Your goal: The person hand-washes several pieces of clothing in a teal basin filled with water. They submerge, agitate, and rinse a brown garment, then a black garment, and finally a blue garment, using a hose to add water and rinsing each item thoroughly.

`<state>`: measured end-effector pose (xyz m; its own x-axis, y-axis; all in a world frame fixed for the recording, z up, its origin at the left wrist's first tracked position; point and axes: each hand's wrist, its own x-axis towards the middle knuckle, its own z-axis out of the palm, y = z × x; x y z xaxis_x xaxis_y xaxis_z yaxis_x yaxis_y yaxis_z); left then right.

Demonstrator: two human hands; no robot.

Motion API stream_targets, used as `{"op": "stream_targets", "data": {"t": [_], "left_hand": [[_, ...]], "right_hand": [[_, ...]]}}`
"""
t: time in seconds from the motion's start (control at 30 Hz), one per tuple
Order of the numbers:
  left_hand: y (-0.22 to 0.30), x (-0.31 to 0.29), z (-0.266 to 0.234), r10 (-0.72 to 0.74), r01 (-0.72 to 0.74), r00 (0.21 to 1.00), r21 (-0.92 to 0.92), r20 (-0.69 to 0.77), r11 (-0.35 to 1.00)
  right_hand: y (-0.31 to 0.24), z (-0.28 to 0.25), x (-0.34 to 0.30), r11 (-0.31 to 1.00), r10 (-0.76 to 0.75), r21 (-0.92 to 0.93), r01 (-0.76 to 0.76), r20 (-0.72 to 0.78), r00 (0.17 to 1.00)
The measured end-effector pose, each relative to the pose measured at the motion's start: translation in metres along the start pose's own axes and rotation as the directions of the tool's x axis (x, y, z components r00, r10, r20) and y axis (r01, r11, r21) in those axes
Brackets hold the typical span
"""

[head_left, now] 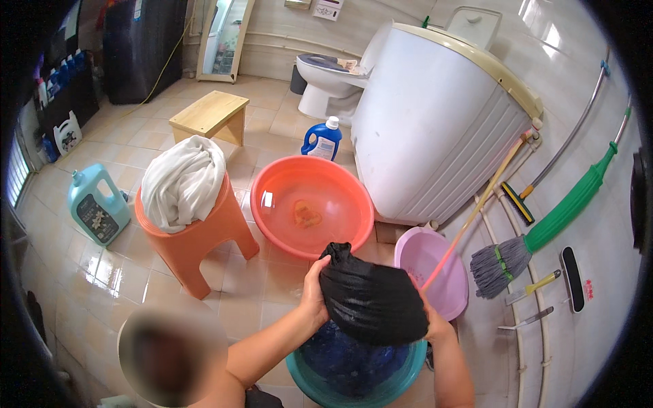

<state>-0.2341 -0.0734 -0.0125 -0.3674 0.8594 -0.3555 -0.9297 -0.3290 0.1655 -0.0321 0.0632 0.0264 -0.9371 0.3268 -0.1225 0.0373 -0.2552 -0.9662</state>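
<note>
A wet-looking black cloth (371,296) is stretched between my two hands, bunched at its left end. My left hand (314,292) grips that bunched end. At the cloth's right end is my right hand (434,323), its fingers mostly hidden behind the fabric. Below the cloth stands a teal basin (299,381) with dark blue fabric (360,357) in it. Just beyond my hands sits an orange basin (272,224) of water, with an orange pattern visible at its bottom. A pink basin (445,285) lies to the right, beside my right hand.
An orange stool (183,251) bears white cloth (183,180). Detergent jugs, one teal (98,207) and one blue (322,139), stand on the tiles. Behind are a wooden stool (209,112), a toilet (330,85) and a white washing machine (428,115). A green-sleeved mop (571,200) hangs right.
</note>
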Motion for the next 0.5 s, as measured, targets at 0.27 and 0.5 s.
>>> {"op": "stream_targets", "data": {"t": [0.27, 0.5], "left_hand": [[-0.024, 0.010, 0.012, 0.310, -0.302, 0.949, 0.105, -0.059, 0.947], [-0.055, -0.009, 0.005, 0.534, -0.620, 0.732, 0.738, 0.422, 0.265]], "right_hand": [[0.057, 0.006, 0.061, 0.707, -0.105, 0.630, 0.322, -0.357, 0.928], [0.085, 0.002, 0.071, 0.723, 0.029, 0.670, 0.170, -0.276, 0.961]]}}
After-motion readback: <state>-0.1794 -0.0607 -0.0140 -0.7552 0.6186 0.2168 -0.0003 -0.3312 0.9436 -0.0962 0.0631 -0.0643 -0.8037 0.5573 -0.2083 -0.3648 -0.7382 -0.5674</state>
